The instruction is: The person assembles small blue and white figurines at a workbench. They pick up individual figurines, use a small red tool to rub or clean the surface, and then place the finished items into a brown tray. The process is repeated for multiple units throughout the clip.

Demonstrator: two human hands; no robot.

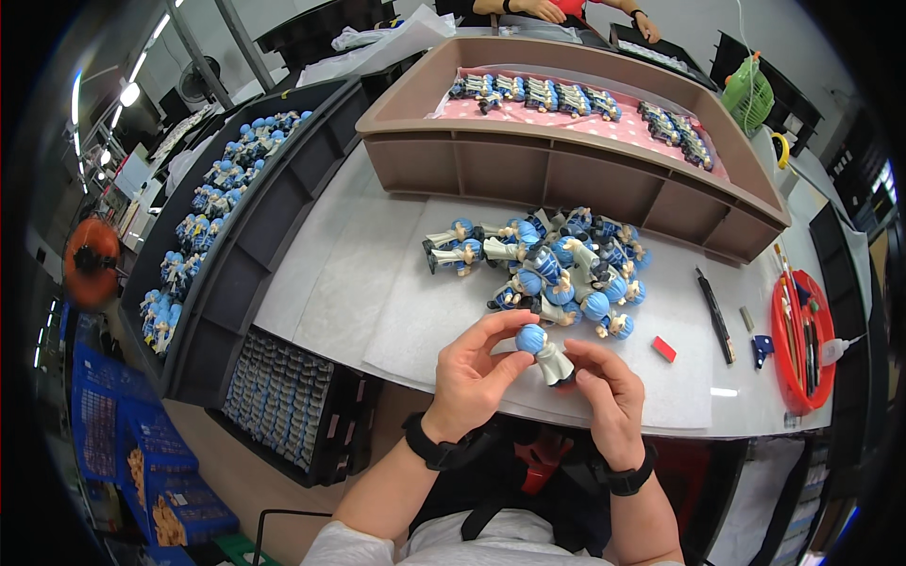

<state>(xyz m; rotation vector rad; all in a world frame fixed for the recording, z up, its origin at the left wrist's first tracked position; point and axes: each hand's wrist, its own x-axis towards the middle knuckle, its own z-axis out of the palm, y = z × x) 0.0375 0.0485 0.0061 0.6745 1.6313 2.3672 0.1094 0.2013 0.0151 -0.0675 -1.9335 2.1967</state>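
Over the near edge of the table I hold a small figurine (550,359) with a round blue head and a long pale coat, tilted with its dark feet to the lower right. The thumb and fingers of my left hand (478,366) close around its head. At its lower end, my right hand (610,387) grips near the feet with bent fingers. Just beyond my hands lies a loose pile of similar figurines (557,259) on a white sheet (415,325). A small red block (663,349) rests to the right of the pile.
A brown bin (585,170) with rows of figurines stands at the back; a dark bin (274,241) of more figurines stands left. At right are a black pen (716,316) and a red basket (789,385) of brushes. Another person's hands (540,9) show at the top.
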